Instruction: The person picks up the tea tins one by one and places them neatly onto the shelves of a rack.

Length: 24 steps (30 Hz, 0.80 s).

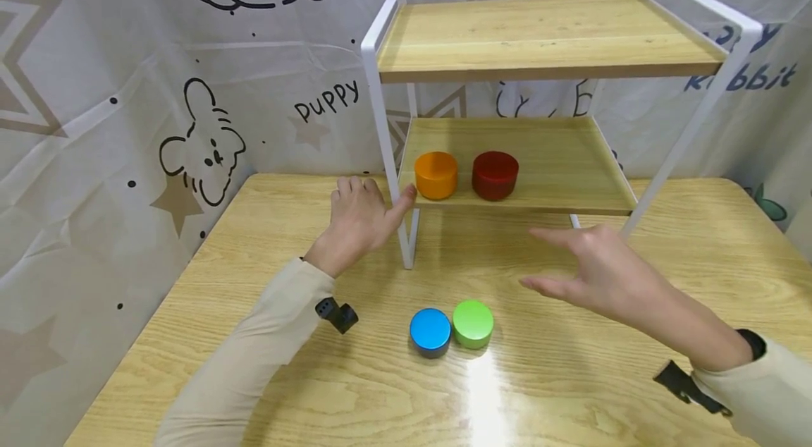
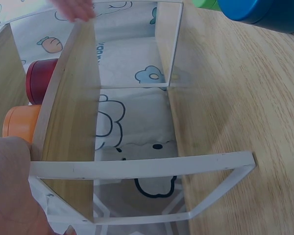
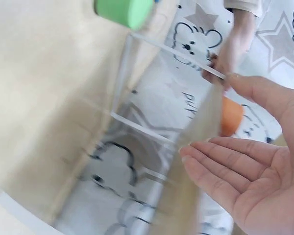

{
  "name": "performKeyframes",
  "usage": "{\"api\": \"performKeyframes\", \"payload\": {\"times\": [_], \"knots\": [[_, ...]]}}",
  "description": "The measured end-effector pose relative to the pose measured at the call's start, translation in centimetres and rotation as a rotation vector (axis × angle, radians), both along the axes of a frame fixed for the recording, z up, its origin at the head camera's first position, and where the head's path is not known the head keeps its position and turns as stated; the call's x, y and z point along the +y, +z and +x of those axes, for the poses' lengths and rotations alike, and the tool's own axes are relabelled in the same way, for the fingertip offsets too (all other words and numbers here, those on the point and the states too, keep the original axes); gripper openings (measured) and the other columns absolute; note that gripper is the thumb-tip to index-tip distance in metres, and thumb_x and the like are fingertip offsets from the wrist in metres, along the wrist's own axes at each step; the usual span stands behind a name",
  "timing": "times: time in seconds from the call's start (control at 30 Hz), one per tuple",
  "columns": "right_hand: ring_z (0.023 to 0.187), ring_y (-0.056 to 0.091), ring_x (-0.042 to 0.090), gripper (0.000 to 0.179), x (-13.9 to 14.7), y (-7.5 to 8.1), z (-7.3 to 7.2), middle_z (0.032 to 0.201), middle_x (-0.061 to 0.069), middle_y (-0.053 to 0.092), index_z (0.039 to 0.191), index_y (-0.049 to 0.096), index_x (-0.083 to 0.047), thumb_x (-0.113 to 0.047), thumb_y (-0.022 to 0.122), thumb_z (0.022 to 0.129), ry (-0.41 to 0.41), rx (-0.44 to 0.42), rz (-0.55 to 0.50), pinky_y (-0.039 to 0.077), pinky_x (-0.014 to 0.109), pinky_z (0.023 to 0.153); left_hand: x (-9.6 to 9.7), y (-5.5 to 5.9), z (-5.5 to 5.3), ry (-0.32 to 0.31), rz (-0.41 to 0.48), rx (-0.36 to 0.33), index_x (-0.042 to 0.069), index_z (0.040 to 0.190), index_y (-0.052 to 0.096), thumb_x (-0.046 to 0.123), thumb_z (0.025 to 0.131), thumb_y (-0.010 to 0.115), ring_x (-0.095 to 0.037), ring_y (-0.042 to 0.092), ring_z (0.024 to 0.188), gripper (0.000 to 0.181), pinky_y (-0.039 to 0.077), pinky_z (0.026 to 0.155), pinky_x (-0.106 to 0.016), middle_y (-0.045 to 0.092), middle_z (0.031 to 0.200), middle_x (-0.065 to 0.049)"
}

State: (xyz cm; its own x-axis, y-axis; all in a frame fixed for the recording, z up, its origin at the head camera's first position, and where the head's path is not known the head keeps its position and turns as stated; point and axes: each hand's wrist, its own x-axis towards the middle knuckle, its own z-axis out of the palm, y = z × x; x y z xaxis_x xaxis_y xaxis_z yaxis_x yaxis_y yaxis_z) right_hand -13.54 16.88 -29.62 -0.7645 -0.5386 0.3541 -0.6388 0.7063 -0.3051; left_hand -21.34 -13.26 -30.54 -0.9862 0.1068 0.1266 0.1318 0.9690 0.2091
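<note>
My left hand (image 1: 361,218) is at the left front post of a two-tier shelf rack (image 1: 388,144), gripping it with the thumb across the post beside an orange round tub (image 1: 435,175). A dark red round tub (image 1: 495,175) stands to the right of the orange one on the lower board. My right hand (image 1: 599,271) hovers in front of the rack's right half, thumb and fingers spread apart with nothing between them. On the table in front of the rack, a blue round tub (image 1: 431,332) and a green round tub (image 1: 472,324) stand side by side.
The wooden table (image 1: 342,390) carries the rack on white metal legs. The upper board (image 1: 552,34) sits above the tubs, with a raised white rail at each end. A printed curtain (image 1: 89,151) hangs behind and to the left.
</note>
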Motion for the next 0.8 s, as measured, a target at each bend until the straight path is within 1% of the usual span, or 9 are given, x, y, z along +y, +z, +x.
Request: {"api": "performKeyframes", "payload": {"times": [0.13, 0.2, 0.27, 0.33, 0.4, 0.47, 0.57, 0.63, 0.8], "knots": [[0.038, 0.015, -0.006, 0.057, -0.5, -2.1, 0.3, 0.045, -0.014, 0.032, 0.119, 0.063, 0.007, -0.028, 0.081, 0.077, -0.007, -0.123, -0.011, 0.03, 0.02, 0.039, 0.0, 0.2, 0.1, 0.002, -0.002, -0.008, -0.008, 0.094, 0.051, 0.067, 0.094, 0.02, -0.034, 0.037, 0.088, 0.08, 0.033, 0.078, -0.042, 0.043, 0.088, -0.018], [0.038, 0.016, -0.004, 0.056, -0.8, -3.2, 0.4, 0.048, -0.01, 0.044, 0.118, 0.063, 0.009, -0.026, 0.081, 0.077, 0.002, -0.156, -0.02, 0.034, 0.02, 0.041, 0.1, 0.1, 0.1, -0.001, -0.01, -0.014, -0.007, 0.094, 0.051, 0.066, 0.094, 0.019, -0.034, 0.036, 0.088, 0.08, 0.033, 0.078, -0.042, 0.043, 0.088, -0.018], [0.041, 0.031, -0.003, 0.055, -1.0, -4.1, 0.5, 0.06, 0.001, 0.061, 0.116, 0.064, 0.009, -0.025, 0.082, 0.076, 0.008, -0.157, -0.024, 0.043, 0.022, 0.048, 0.2, 0.1, 0.1, -0.005, -0.012, -0.016, -0.008, 0.095, 0.051, 0.066, 0.095, 0.019, -0.034, 0.036, 0.089, 0.081, 0.033, 0.078, -0.042, 0.043, 0.089, -0.018], [0.047, 0.042, -0.001, 0.056, -1.4, -4.9, 0.6, 0.081, 0.014, 0.07, 0.115, 0.064, 0.009, -0.025, 0.083, 0.075, 0.014, -0.152, -0.023, 0.048, 0.024, 0.056, 0.2, 0.1, 0.2, -0.006, -0.012, -0.016, -0.009, 0.096, 0.051, 0.066, 0.095, 0.019, -0.034, 0.037, 0.089, 0.082, 0.033, 0.078, -0.042, 0.043, 0.089, -0.019], [0.047, 0.042, -0.001, 0.057, -1.8, -5.5, 0.7, 0.087, 0.017, 0.07, 0.115, 0.064, 0.008, -0.027, 0.084, 0.074, 0.023, -0.162, -0.026, 0.047, 0.024, 0.055, 0.2, 0.0, 0.2, -0.003, -0.011, -0.018, -0.01, 0.098, 0.052, 0.066, 0.094, 0.019, -0.034, 0.037, 0.089, 0.083, 0.033, 0.078, -0.043, 0.042, 0.09, -0.019], [0.043, 0.032, -0.003, 0.059, -2.2, -5.9, 0.8, 0.072, 0.01, 0.067, 0.117, 0.063, 0.008, -0.028, 0.084, 0.074, 0.03, -0.187, -0.025, 0.041, 0.02, 0.048, 0.1, -0.1, 0.2, -0.001, -0.015, -0.02, -0.01, 0.1, 0.052, 0.066, 0.094, 0.018, -0.034, 0.037, 0.09, 0.084, 0.033, 0.078, -0.043, 0.042, 0.09, -0.019], [0.04, 0.015, -0.004, 0.061, -2.7, -6.4, 0.9, 0.055, -0.006, 0.049, 0.119, 0.063, 0.007, -0.029, 0.084, 0.074, 0.031, -0.211, -0.022, 0.03, 0.018, 0.04, 0.1, -0.1, 0.2, -0.002, -0.017, -0.023, -0.01, 0.101, 0.052, 0.066, 0.094, 0.018, -0.034, 0.036, 0.09, 0.085, 0.033, 0.078, -0.042, 0.042, 0.09, -0.019], [0.04, 0.014, -0.005, 0.061, -2.9, -6.6, 1.0, 0.054, -0.009, 0.044, 0.119, 0.063, 0.007, -0.028, 0.085, 0.073, 0.035, -0.205, -0.015, 0.028, 0.017, 0.04, 0.1, -0.1, 0.2, -0.006, -0.02, -0.022, -0.01, 0.1, 0.052, 0.066, 0.094, 0.017, -0.034, 0.036, 0.089, 0.084, 0.032, 0.077, -0.041, 0.042, 0.09, -0.018], [0.042, 0.014, -0.004, 0.062, -3.4, -7.0, 1.2, 0.057, -0.007, 0.048, 0.118, 0.063, 0.007, -0.027, 0.085, 0.071, 0.037, -0.22, -0.014, 0.031, 0.019, 0.042, 0.2, 0.0, 0.1, -0.012, -0.017, -0.018, -0.008, 0.097, 0.052, 0.066, 0.095, 0.018, -0.034, 0.036, 0.088, 0.082, 0.031, 0.076, -0.041, 0.042, 0.088, -0.018]]}}
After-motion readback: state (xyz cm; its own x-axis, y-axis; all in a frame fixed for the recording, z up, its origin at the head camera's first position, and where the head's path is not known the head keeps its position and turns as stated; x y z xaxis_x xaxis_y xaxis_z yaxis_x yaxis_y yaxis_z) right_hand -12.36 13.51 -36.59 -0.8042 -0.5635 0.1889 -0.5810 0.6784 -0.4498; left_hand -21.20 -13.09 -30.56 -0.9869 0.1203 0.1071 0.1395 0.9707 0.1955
